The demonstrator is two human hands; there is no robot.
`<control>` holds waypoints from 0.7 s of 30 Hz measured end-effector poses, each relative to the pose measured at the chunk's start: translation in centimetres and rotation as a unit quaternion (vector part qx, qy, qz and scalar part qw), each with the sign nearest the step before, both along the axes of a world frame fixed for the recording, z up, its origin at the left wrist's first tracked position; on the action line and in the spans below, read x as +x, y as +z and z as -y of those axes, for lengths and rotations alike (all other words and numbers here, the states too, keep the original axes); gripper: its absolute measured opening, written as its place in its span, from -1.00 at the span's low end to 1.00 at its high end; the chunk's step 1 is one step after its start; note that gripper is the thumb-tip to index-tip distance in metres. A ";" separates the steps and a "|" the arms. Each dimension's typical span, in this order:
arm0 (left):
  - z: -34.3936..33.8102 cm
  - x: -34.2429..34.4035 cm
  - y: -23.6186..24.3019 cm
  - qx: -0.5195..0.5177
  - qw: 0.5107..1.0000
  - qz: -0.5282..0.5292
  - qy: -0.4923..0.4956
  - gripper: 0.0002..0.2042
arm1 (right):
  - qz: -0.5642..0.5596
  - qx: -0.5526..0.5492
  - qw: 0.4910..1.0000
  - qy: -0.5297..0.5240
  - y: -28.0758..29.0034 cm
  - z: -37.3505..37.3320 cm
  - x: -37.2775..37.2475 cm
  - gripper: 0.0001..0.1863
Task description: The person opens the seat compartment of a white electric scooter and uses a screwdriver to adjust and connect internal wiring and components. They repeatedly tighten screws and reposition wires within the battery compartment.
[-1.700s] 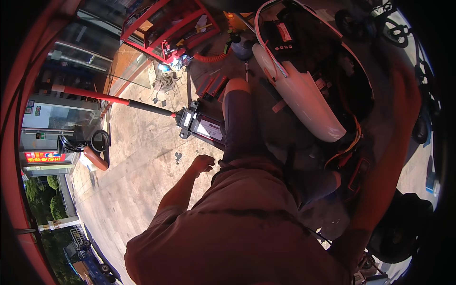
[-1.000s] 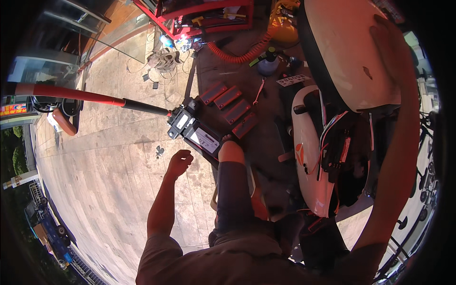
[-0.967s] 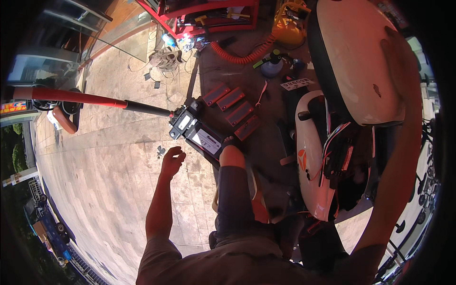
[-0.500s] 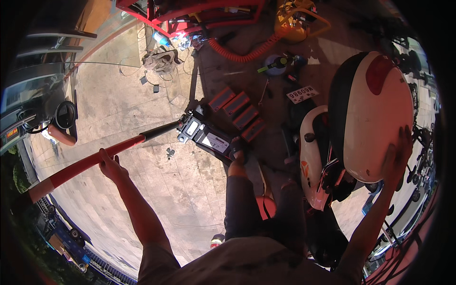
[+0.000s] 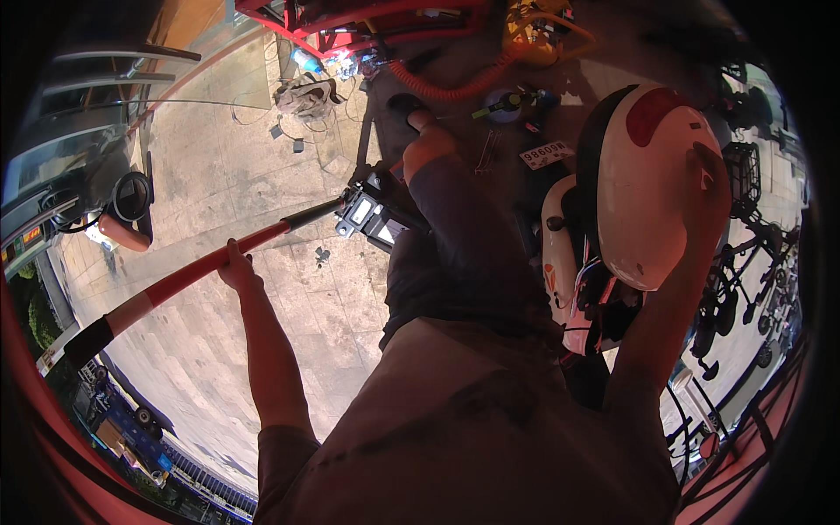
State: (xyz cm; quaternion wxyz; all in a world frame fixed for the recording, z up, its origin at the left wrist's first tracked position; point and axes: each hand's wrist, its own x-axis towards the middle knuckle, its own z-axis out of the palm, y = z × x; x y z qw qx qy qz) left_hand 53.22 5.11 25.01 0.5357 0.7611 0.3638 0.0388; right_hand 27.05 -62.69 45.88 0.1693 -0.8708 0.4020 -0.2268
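My left hand (image 5: 236,268) is closed around the long red handle (image 5: 197,272) of a floor jack. The handle slopes from a black grip at the lower left up to the jack body (image 5: 372,214), part of which my leg hides. My right hand (image 5: 707,175) lies flat against the right side of a white scooter top box (image 5: 647,197) with a red lens. It seems to press on the box without gripping; its fingers are partly in shadow. Below the box, the scooter's white rear body panel (image 5: 557,254) shows, with loose wires hanging near it.
My leg (image 5: 459,201) stretches forward, its foot beyond the jack. A licence plate (image 5: 546,155) lies ahead of the scooter. Farther off are a red coiled hose (image 5: 446,90), a yellow machine (image 5: 535,31), a red tool cart (image 5: 367,19) and a crumpled cloth (image 5: 308,96). Parked bikes stand at right.
One leg has swung forward and up past the jack, covering the row of boxes. My left hand and the handle have shifted slightly right and up. My right hand has moved up along the top box.
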 end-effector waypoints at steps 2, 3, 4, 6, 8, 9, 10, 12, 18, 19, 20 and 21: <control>-0.4 0.3 0.2 0.006 1.000 0.005 0.014 -0.56 | 0.116 0.055 0.991 0.044 0.5 0.2 8.8 -0.62; -0.6 0.1 0.4 0.012 1.000 0.011 0.023 -0.56 | 0.200 0.087 0.974 0.066 0.6 0.1 13.8 -0.61; -0.4 0.1 0.0 0.008 0.999 0.022 0.032 -0.55 | 0.259 0.085 0.957 0.098 -0.5 1.8 18.7 -0.61; 0.3 -0.2 -0.4 0.027 0.998 0.034 0.043 -0.57 | 0.082 -0.522 0.831 0.174 -5.0 9.3 27.8 -0.63; 1.7 -0.3 -1.3 0.039 0.995 0.035 0.084 -0.58 | 0.462 0.235 0.838 0.174 -11.4 11.0 38.6 -0.80; 1.3 -0.6 -1.4 0.054 0.993 0.045 0.092 -0.57 | 0.449 0.241 0.847 0.148 -15.1 14.0 43.3 -0.74; 2.0 -0.5 -1.4 0.064 0.993 0.037 0.096 -0.57 | 0.425 0.247 0.863 0.114 -18.5 16.6 46.6 -0.68; 3.3 -0.1 -1.2 0.106 0.988 0.013 0.114 -0.58 | 0.304 0.076 0.945 0.097 -24.3 20.0 51.3 -0.70; -0.1 -0.3 -0.4 0.020 0.984 -0.050 0.171 -0.65 | 0.062 -0.053 0.993 0.086 -28.3 25.7 62.4 -0.71; -1.2 -0.1 -0.7 -0.016 0.970 0.006 0.242 -0.54 | 0.020 -0.065 0.995 0.076 -28.6 26.4 63.9 -0.70; -1.0 0.4 -1.2 -0.008 0.955 -0.032 0.294 -0.60 | 0.008 -0.080 0.992 0.094 -28.0 27.1 65.5 -0.66; -0.5 1.1 -1.0 0.003 0.937 -0.074 0.341 -0.66 | -0.031 -0.095 0.989 0.109 -27.7 28.1 66.5 -0.65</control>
